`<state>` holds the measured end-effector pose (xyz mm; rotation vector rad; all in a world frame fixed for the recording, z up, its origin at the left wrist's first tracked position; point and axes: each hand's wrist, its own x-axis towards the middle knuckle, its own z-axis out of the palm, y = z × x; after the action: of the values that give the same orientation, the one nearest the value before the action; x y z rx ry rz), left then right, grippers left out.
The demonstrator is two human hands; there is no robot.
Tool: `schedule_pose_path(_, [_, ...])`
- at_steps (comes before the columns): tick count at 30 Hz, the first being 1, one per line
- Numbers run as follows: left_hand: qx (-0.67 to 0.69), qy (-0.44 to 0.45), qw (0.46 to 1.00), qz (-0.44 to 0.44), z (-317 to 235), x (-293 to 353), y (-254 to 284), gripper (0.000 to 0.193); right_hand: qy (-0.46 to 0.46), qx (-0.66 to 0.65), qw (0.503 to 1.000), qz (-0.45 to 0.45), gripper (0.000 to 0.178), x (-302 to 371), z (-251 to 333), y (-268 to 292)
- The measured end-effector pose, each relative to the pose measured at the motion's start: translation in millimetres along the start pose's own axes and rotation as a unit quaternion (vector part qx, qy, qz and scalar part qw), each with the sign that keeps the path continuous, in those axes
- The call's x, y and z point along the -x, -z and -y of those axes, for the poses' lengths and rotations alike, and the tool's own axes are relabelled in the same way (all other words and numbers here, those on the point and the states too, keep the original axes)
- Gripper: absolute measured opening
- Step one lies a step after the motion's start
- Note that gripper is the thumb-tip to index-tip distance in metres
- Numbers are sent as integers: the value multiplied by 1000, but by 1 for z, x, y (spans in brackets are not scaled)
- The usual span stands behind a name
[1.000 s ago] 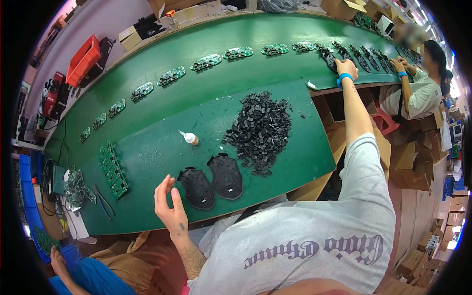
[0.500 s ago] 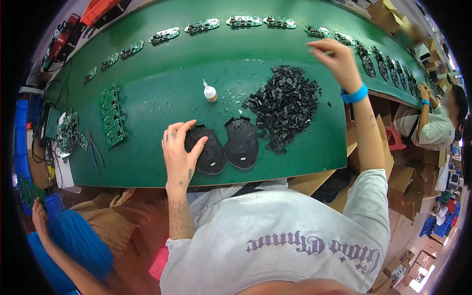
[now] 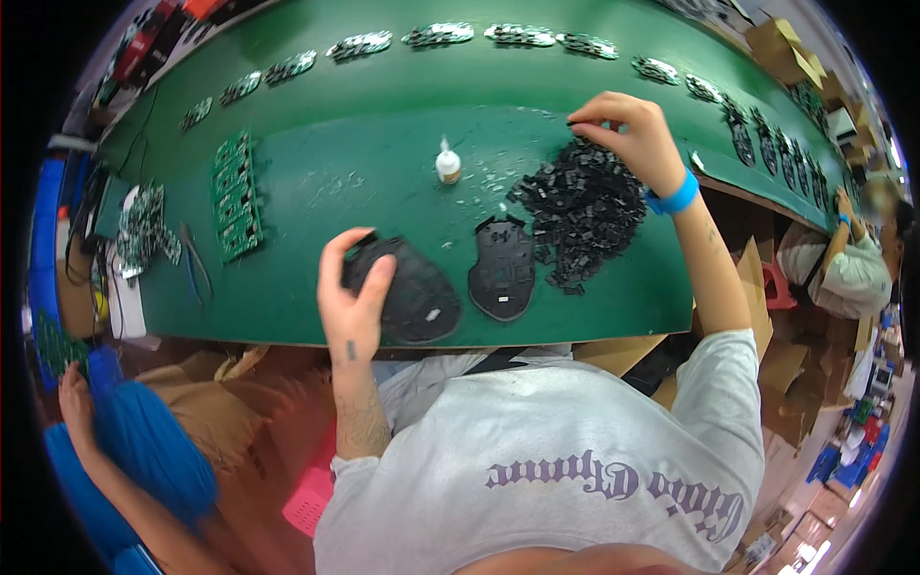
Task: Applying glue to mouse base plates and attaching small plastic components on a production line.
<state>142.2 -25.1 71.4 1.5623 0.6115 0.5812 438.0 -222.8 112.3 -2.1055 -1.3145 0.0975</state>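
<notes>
My left hand (image 3: 353,292) is closed round the upper left edge of a black plastic mouse base (image 3: 420,299), which looks tilted and a little blurred. Beside it on the green bench lies a second black mouse base (image 3: 504,273), flat, with a small white label near its lower end. Over the far end of a pile of small black plastic pieces (image 3: 589,216) is my right hand (image 3: 628,129), with a blue band at the wrist. Its thumb and forefinger pinch a small dark piece (image 3: 572,123), partly hidden by the fingertips.
A white dropper bottle (image 3: 448,165) stands behind the bases. Leftward lie a green circuit board panel (image 3: 236,196), pliers (image 3: 195,264) and a heap of boards (image 3: 144,230). Small boards (image 3: 438,34) line the far side. Co-workers sit at left (image 3: 134,450) and right (image 3: 839,268).
My right hand has come down and left to the pile's far end, now pinching a small piece. My left hand has taken hold of the left base and shifted it away from the other.
</notes>
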Motion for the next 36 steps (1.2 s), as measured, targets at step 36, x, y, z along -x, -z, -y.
schedule_pose_path(36, [66, -67, 988, 126, -28, -7, -83, 35, -235, -469, 849, 57, 35, 69, 97, -33])
